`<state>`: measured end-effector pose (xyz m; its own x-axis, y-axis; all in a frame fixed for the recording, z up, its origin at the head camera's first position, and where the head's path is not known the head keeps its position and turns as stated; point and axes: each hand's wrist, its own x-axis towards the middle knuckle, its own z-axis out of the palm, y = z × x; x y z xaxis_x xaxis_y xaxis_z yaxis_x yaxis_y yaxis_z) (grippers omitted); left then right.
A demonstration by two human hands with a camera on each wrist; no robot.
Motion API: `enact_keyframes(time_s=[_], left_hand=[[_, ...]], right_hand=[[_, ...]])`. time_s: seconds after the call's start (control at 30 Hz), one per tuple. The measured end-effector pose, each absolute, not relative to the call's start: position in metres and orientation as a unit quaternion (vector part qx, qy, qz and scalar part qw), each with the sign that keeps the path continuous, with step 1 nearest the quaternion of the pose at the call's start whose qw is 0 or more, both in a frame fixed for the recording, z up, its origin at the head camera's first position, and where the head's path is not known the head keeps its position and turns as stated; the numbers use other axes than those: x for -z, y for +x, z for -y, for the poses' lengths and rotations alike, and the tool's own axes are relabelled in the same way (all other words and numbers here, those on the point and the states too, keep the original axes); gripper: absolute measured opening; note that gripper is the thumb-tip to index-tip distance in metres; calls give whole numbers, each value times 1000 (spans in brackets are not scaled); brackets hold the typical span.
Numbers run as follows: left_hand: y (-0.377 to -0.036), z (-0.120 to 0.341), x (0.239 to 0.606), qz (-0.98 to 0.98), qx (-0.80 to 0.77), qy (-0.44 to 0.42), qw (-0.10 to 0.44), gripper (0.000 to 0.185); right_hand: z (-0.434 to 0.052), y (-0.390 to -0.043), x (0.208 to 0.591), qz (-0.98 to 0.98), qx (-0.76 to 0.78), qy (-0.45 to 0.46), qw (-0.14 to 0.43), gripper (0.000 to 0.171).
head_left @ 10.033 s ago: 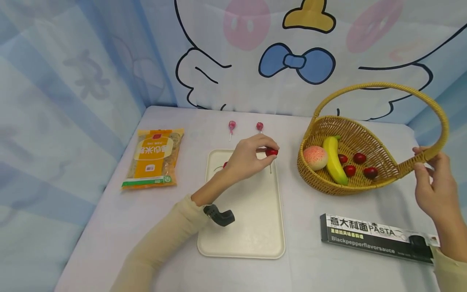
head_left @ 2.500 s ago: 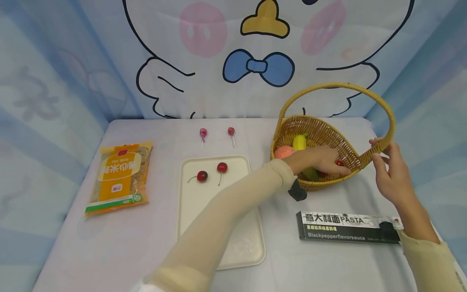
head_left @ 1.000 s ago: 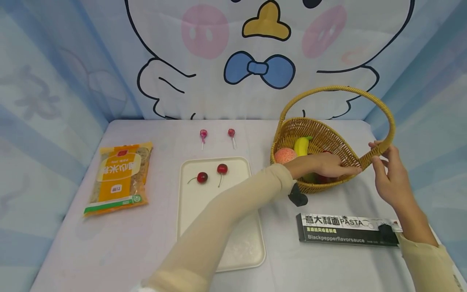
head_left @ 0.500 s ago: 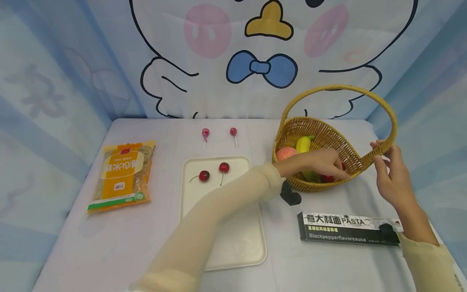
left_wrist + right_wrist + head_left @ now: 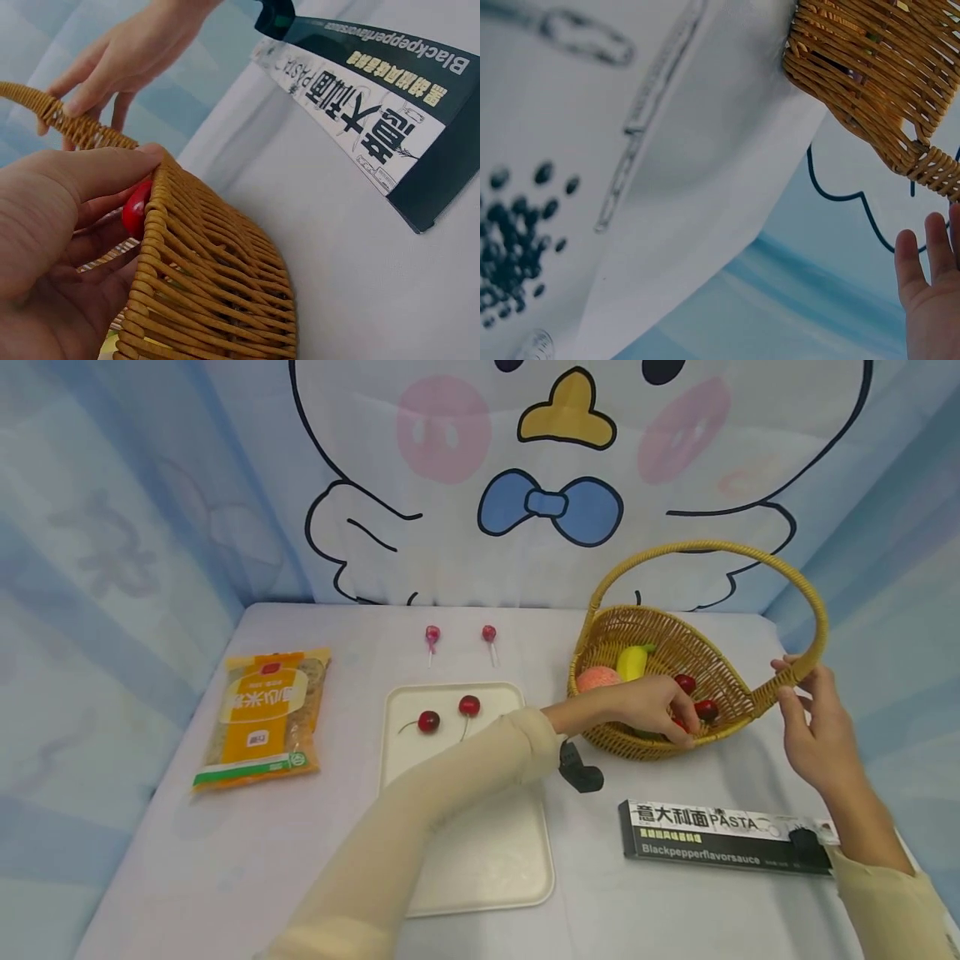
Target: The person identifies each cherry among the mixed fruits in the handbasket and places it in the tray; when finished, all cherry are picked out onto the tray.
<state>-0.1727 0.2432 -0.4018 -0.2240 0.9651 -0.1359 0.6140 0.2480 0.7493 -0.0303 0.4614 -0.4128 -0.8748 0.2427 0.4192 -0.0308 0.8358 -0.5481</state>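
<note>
The left hand [image 5: 648, 706] reaches over the near rim of the basket [image 5: 738, 706] and pinches a cherry [image 5: 137, 209] between thumb and fingers, low against the inside wall. The right hand [image 5: 813, 727] rests on the handle [image 5: 787, 681] at the basket's 3 o'clock end with fingers loosely bent; whether they clamp it cannot be told.

To do this step well:
- Steady the handle so the basket does not tip toward 6 o'clock.
- Lift the cherry straight up, clear of the weave, before moving toward the tray [image 5: 517, 868] at 9 o'clock.
- Grip lightly; the fruit is small and round.

Its stem is hidden, so its heading cannot be told. The basket's long axis runs 10 to 4 o'clock.
</note>
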Motion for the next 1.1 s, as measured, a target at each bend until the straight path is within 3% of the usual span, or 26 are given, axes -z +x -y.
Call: enact_keyframes(time_s=[0.17,0.77,1.1], left_hand=[[-176,-236,401,-725,-328,530,295,20],[-170,-169,381,-757,-376,505,178,26],[-166,-154,383,-743,-429,485,167,27]], right_hand=[[-461,-32,415,926,-283,-65,240,49],[-466,-29,413,931,-272,-76,233,50],[-465,-28,414,931,-270,-82,232,50]])
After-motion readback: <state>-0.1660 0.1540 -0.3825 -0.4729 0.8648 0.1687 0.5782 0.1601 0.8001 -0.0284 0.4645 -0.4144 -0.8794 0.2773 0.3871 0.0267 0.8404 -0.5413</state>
